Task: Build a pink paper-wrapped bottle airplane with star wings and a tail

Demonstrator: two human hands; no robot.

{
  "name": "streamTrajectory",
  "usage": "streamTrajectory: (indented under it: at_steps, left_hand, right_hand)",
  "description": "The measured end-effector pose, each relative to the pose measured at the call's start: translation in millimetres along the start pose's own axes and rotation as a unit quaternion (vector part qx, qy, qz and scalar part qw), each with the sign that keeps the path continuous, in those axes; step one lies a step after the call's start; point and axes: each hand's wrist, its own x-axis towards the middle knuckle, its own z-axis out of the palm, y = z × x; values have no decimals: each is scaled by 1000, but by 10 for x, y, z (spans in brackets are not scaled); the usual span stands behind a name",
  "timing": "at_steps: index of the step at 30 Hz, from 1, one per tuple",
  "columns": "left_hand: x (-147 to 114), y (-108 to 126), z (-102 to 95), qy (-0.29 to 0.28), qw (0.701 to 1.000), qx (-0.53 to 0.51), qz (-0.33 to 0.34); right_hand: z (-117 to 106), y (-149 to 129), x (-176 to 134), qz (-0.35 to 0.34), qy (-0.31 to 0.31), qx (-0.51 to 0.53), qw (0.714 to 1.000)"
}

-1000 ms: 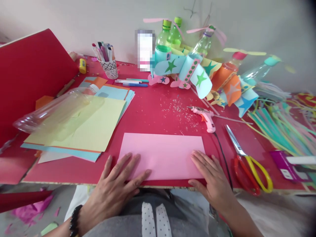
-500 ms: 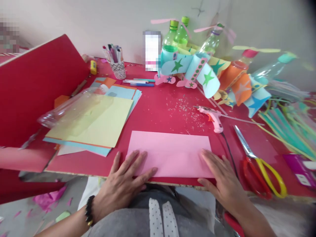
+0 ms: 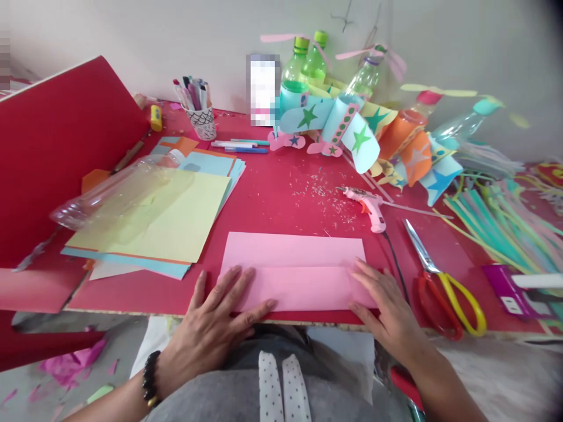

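Observation:
A sheet of pink paper (image 3: 294, 249) lies on the red table's near edge, its lower part doubled over as a flap (image 3: 303, 290) whose straight upper edge crosses the sheet. My left hand (image 3: 229, 310) rests on the flap's left end, fingers spread. At the opposite end my right hand (image 3: 380, 299) lies with its fingers stretched over the paper and the thumb apart near the front edge. Right of that hand are scissors (image 3: 440, 278) with one red and one yellow handle. Beyond the paper lies a pink glue gun (image 3: 372, 208) with a glue stick in its back.
Yellow, blue and orange paper sheets (image 3: 176, 205) are stacked at left under a clear plastic bottle (image 3: 109, 187). Behind stand a pen cup (image 3: 203, 123), a phone (image 3: 263, 88) and bottle airplanes (image 3: 352, 117). Coloured strips (image 3: 497, 217) and a purple box (image 3: 510, 293) lie at right.
The flap's upper edge now shows as a clear line across the pink paper. Both hands stay at the paper's ends; the whole view has shifted slightly.

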Motion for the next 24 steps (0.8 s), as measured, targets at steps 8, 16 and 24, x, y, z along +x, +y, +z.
streamTrajectory:
  at_steps: [8,16,24]
  left_hand:
    - [11,13,-30,-9,1000,-5,-6]
    - [10,13,-82,-28,1000,-12,0]
    - [41,3,-104,-22,1000,-15,-3]
  right_hand:
    - [42,21,-14,-19,-4,-38,999]
    - [99,26,-51,-41,20,-82,996]
    - [134,-59,-99,-26,37,-111,993]
